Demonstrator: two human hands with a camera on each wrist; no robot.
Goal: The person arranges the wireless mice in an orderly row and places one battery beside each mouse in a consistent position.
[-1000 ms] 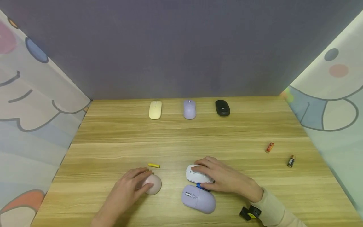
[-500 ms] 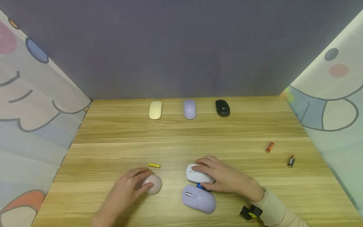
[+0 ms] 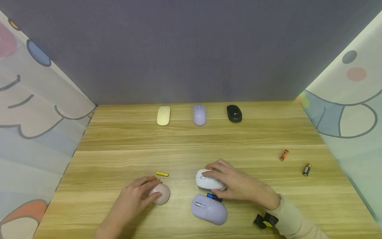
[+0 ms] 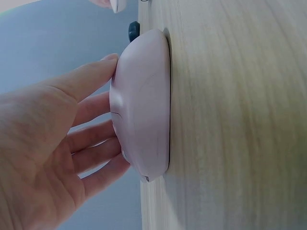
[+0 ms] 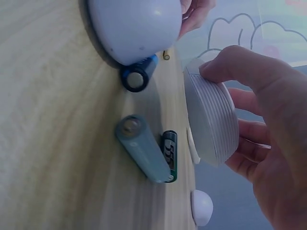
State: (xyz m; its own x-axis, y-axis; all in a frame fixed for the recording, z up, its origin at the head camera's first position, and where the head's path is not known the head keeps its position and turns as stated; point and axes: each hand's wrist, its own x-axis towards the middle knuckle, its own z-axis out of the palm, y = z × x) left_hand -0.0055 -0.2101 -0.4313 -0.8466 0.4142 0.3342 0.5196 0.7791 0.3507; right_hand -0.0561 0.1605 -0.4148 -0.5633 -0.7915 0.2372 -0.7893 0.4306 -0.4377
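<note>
My right hand [image 3: 238, 181] holds a white mouse [image 3: 207, 179] between thumb and fingers. In the right wrist view the mouse [image 5: 211, 120], with its ribbed side showing, is clear of the table. Below it lie a pale blue-grey battery [image 5: 144, 151], a dark battery marked 555 [image 5: 169, 148] and a blue battery [image 5: 136, 79]. A lavender mouse [image 3: 209, 209] sits just nearer the front edge. My left hand [image 3: 131, 199] grips a pale pink mouse [image 3: 162, 194] on the table; in the left wrist view thumb and fingertips touch opposite ends of its top [image 4: 144, 105].
Along the table's back edge stand a yellow mouse [image 3: 163, 116], a purple mouse [image 3: 199, 115] and a black mouse [image 3: 234, 114]. A yellow battery [image 3: 162, 174] lies beyond my left hand. A red battery [image 3: 284, 155] and a black-and-copper battery [image 3: 306, 169] lie at the right.
My right hand has raised the white mouse and shifted it slightly away from me, so more of the blue battery shows. The left hand stays on the pink mouse.
</note>
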